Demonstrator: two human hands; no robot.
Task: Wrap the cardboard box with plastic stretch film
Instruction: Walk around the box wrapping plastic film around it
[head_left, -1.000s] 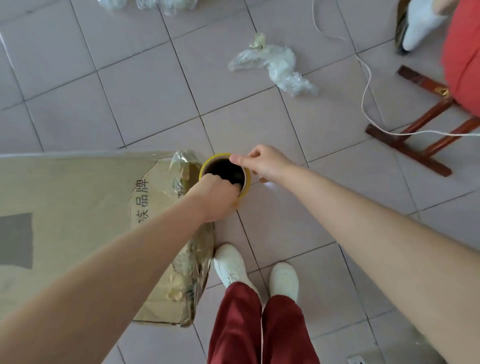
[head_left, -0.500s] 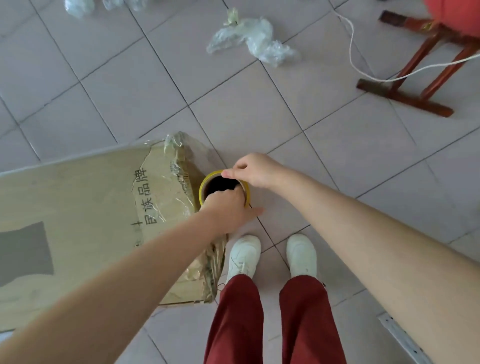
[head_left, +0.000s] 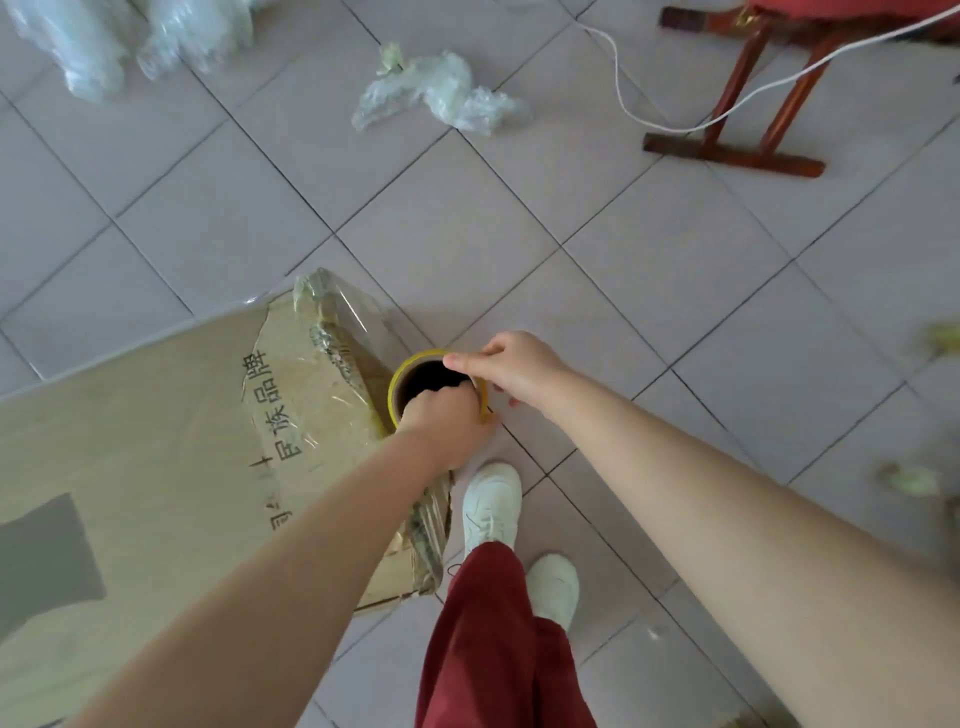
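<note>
The left hand (head_left: 441, 423) is nearest, curled over the near rim of the roll (head_left: 415, 366), its fingers hooked into the dark core. Just beyond it the right hand (head_left: 511, 366) pinches the far rim with thumb and fingertips, so both grip the same tube, held upright with its open end facing the camera. The box (head_left: 156, 467) lies flat directly to the left of the hands, its long axis running away leftward and its near end touching the roll, film already clinging to that end. The next pass likely carries the roll around this end.
</note>
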